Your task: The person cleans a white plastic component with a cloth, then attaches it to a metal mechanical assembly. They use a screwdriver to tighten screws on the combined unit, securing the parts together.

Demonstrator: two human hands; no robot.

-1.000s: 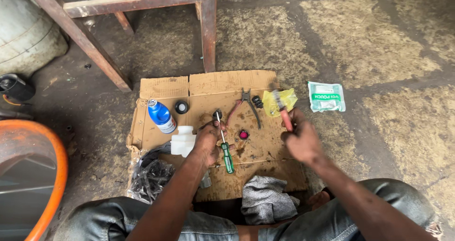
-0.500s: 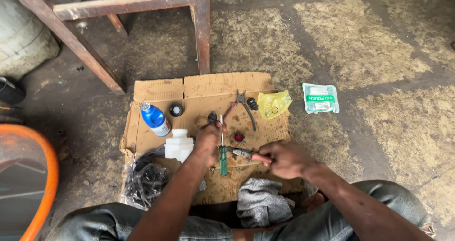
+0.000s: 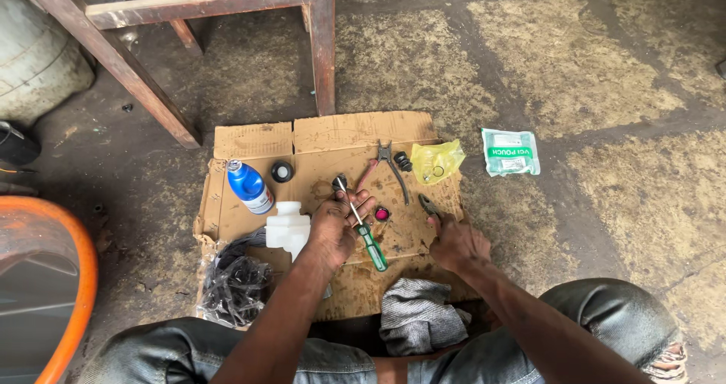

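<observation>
I sat on the floor with a flattened cardboard sheet (image 3: 249,138) spread before my knees. My left hand (image 3: 333,229) lay near the middle of the cardboard, its fingers (image 3: 361,202) clenched around a small dark part (image 3: 339,183) that I could not make out clearly. A green-handled screwdriver (image 3: 364,233) lay slanted across that hand, its shaft touching the fingers and its handle pointing toward the near edge. My right hand (image 3: 456,242) rested by the right edge of the cardboard, grasping a pair of dark pliers (image 3: 429,205) whose tip poked out beyond the fingers.

Between my hands sat a small pink cap (image 3: 382,214). Toward the far edge lay a second pair of pliers (image 3: 392,168) with one red grip, and just beside it a yellow plastic bag (image 3: 436,159). By the left edge stood a blue bottle (image 3: 249,187) tilted over, a black ring (image 3: 282,171) and a white plastic reservoir (image 3: 286,229). A grey rag (image 3: 420,320) lay at the near edge, and a green-and-white pouch (image 3: 511,151) lay off the cardboard on the concrete.
</observation>
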